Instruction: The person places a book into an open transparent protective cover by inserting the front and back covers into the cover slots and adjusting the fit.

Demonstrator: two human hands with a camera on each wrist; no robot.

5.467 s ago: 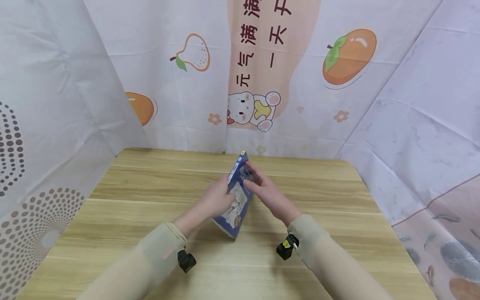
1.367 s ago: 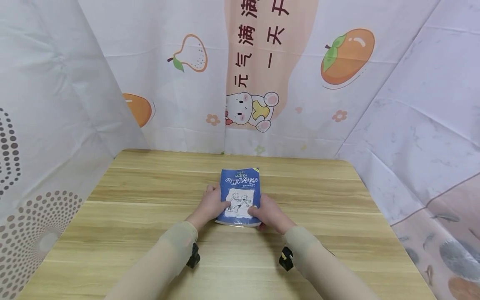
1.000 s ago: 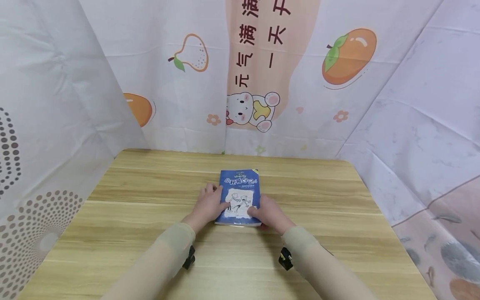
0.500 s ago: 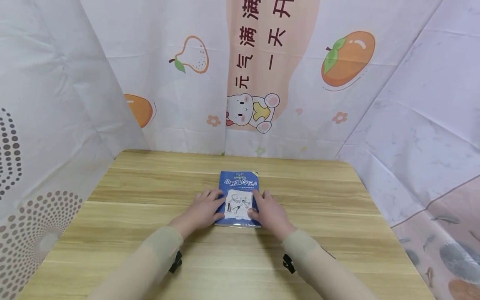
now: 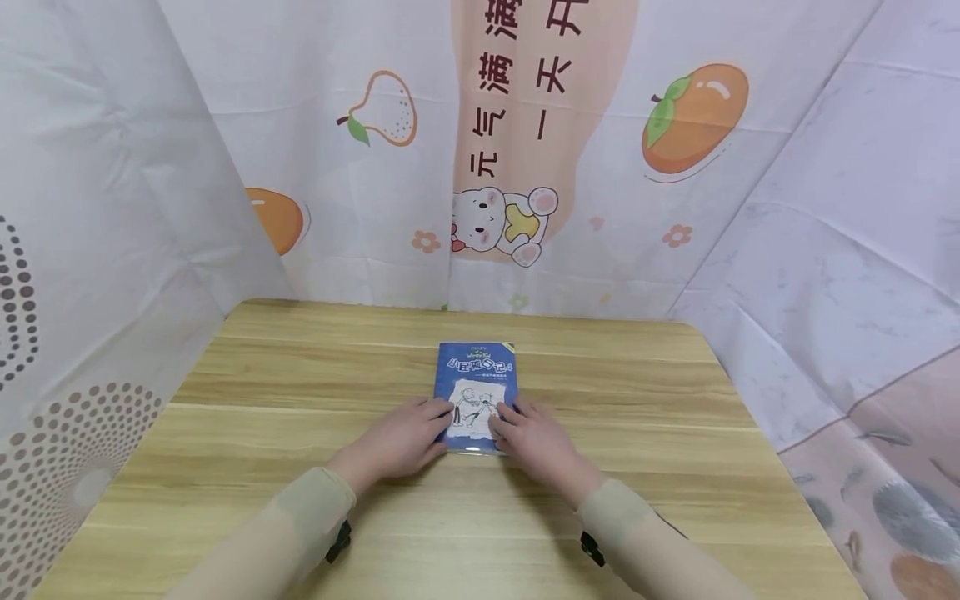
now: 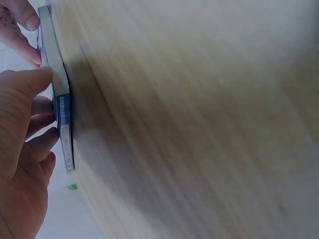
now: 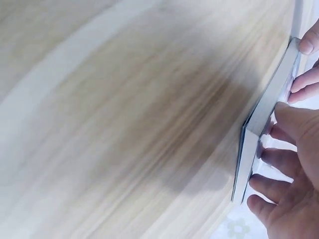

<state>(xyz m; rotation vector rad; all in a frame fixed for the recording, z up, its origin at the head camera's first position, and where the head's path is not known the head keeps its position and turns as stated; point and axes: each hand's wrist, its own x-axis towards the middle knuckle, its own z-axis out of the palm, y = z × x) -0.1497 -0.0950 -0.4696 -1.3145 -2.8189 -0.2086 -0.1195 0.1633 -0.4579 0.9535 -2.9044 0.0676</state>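
The blue paperback book with a cartoon drawing on its cover [image 5: 476, 394] lay flat and face up at the centre of the frame, on the pale wooden surface [image 5: 300, 392]. It looked light and slim, a soft cover that would likely flex if lifted by one corner; the long side edges seemed the sound place to take hold, with the glossy cover perhaps a little slick.

The left hand [image 5: 401, 437] rested at the book's lower left corner, fingers relaxed and laid forward onto the cover's edge, thumb against the side in the left wrist view [image 6: 25, 129]. The right hand [image 5: 536, 442] mirrored it at the lower right corner, fingertips [image 7: 276, 162] spread along the book's edge [image 7: 259, 129], thumb on top. Neither grip pinched or lifted anything; both lay loose and flat.

Behind hung a white printed curtain with oranges and a bear [image 5: 510, 217].
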